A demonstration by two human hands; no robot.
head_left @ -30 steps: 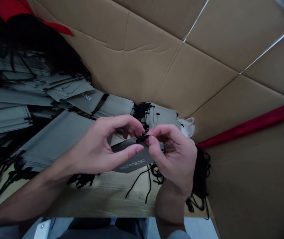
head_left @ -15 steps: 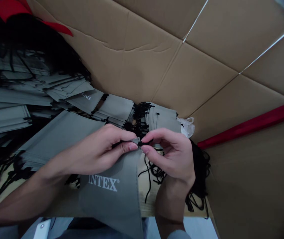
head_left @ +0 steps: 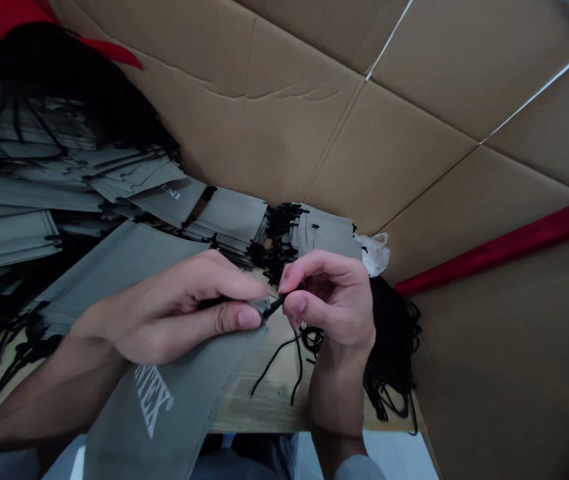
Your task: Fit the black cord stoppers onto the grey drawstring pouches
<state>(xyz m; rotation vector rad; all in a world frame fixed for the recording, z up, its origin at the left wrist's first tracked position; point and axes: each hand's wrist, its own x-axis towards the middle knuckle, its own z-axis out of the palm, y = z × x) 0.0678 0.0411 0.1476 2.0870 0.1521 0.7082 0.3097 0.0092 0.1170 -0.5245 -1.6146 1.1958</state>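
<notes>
Stacks of flat grey fabric bags [head_left: 39, 220] cover the left of the wooden bench [head_left: 259, 400], some printed with white lettering, their black drawstrings tangled between them. A smaller stack of grey bags [head_left: 327, 230] lies farther back, with crumpled clear plastic [head_left: 375, 252] just beside it. A heap of loose black cords [head_left: 394, 353] rests at the right of the bench. Brown cardboard walls [head_left: 289, 120] rise behind, crossed by white straps [head_left: 389, 40]. A red strip [head_left: 504, 247] runs along the right wall, and something red [head_left: 9, 17] lies at upper left.
</notes>
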